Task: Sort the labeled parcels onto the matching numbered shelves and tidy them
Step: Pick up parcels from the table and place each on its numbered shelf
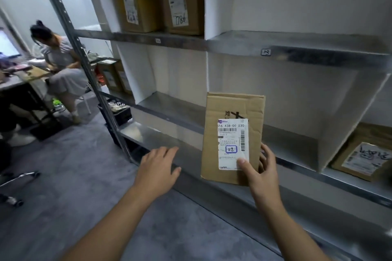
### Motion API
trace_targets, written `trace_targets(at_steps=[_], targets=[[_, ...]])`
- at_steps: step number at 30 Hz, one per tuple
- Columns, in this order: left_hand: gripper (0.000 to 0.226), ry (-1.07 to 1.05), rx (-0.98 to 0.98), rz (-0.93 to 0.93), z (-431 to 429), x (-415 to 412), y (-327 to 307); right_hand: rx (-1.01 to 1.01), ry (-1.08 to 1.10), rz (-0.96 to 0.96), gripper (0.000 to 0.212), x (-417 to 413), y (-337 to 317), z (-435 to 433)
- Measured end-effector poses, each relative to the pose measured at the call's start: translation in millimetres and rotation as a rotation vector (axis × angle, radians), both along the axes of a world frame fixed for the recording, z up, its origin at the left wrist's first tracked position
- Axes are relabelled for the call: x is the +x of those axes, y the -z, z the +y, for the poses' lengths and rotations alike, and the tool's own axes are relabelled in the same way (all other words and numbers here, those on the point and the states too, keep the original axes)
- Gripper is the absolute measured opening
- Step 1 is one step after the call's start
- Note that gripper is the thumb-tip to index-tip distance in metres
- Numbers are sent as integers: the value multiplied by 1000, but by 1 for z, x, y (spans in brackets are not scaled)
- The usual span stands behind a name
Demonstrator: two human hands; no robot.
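Creased cardboard parcel (233, 133) pinched by right hand (262, 172).

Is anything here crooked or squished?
Yes. The box held up in the right hand has wrinkled, dented cardboard near its top. On the lower right shelf another parcel leans at a slant, and its label looks crumpled. The two boxes on the top shelf stand straight.
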State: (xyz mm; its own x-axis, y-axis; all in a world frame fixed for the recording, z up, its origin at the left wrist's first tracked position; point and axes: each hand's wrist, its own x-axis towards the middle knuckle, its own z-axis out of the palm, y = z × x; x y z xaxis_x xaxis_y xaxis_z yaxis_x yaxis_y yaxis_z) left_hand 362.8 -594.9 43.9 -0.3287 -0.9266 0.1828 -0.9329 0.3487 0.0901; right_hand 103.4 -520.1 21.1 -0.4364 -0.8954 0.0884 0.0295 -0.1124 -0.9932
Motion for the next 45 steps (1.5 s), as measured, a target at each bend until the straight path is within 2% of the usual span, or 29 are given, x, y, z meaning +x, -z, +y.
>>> trace_targets(at_steps=[5, 13, 18, 28, 36, 45], targets=[[60, -123, 77, 3, -20, 34, 18, 21, -104, 18, 79, 25, 11, -49], [59, -184, 90, 42, -84, 90, 25, 38, -155, 36, 71, 78, 26, -136], [57, -131, 86, 5, -156, 136, 29, 34, -102, 21, 79, 129, 28, -203], [56, 58, 95, -64, -295, 216, 20, 23, 85, 28, 72, 220, 24, -314], [56, 145, 124, -19, -374, 218, 14, 64, 175, 78, 71, 239, 22, -390], [55, 197, 143, -35, -462, 211, 17, 88, 263, 112, 76, 235, 54, -485]])
